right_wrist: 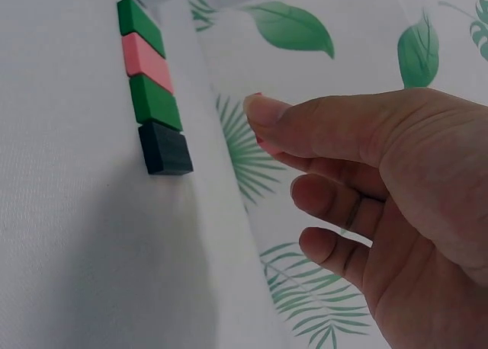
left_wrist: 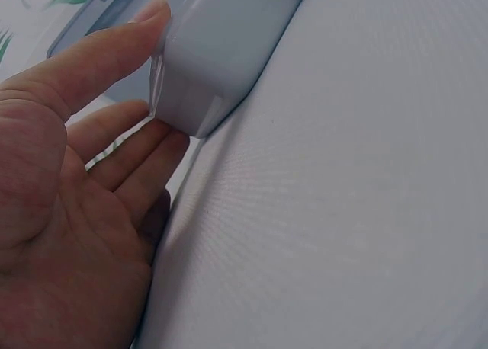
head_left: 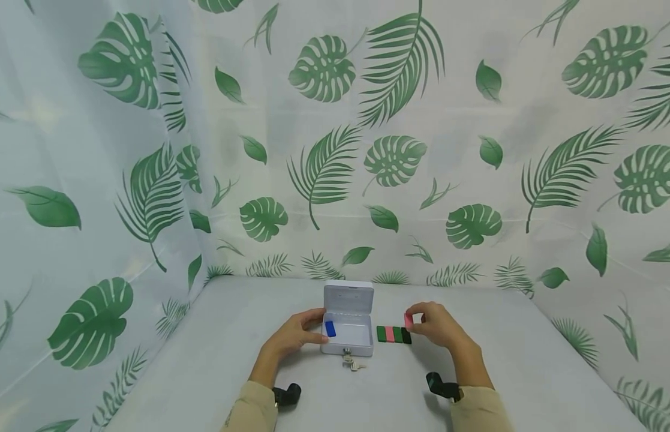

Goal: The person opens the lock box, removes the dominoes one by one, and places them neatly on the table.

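Note:
A white metal cash box stands on the table with its lid raised. Inside, toward the left, lies a blue block. My left hand holds the box at its left side, thumb at the front corner and fingers farther back. Between thumb and forefinger, my right hand pinches a pink block, mostly hidden by the thumb in the right wrist view. Below and left of that hand is a row of blocks: a green block, a pink block, another green block and a black block.
Keys hang at the lock on the front of the box. The white table reaches back to a leaf-patterned curtain, which also runs along the left and right sides. The raised lid stands at the back of the box.

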Tool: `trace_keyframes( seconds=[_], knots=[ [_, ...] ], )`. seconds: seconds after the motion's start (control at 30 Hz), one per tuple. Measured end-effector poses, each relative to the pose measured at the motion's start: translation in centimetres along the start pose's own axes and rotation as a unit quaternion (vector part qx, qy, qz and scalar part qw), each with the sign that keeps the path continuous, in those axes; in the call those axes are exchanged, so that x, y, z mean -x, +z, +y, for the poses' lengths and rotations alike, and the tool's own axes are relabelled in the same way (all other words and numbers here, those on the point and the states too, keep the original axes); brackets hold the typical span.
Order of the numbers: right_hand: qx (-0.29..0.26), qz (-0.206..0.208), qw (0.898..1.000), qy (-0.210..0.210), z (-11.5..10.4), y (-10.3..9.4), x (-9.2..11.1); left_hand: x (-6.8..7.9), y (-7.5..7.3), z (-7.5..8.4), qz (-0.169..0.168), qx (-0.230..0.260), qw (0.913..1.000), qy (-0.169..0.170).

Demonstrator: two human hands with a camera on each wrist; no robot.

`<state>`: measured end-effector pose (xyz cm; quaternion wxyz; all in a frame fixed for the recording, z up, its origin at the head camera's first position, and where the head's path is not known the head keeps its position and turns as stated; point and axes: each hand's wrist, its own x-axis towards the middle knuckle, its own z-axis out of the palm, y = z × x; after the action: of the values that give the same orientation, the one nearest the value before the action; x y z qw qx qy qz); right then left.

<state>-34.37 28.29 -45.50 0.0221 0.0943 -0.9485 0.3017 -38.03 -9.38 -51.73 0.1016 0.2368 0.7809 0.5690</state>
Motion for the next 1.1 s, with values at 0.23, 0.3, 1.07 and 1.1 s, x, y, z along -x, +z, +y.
trace_keyframes(
  seconds=[0.23, 0.3, 1.07, 1.1],
  knots=[
    [0.003, -0.003, 1.000, 0.005, -0.3, 0.1, -0.1, 0.3, -0.3, -0.2, 0.000, -0.001, 1.0000, 0.000],
    [0.004, -0.004, 1.000, 0.006, -0.2, 0.1, -0.1, 0.3, -0.3, -0.2, 0.000, -0.001, 1.0000, 0.000],
    [0.016, -0.029, 0.999, 0.033, 1.2, -0.1, -0.2, 0.0, -0.2, -0.2, 0.003, -0.006, 1.0000, -0.002],
    [0.016, -0.030, 0.999, 0.036, 1.2, 0.0, -0.2, 0.1, -0.2, -0.2, 0.003, -0.006, 1.0000, -0.002]
  ],
)
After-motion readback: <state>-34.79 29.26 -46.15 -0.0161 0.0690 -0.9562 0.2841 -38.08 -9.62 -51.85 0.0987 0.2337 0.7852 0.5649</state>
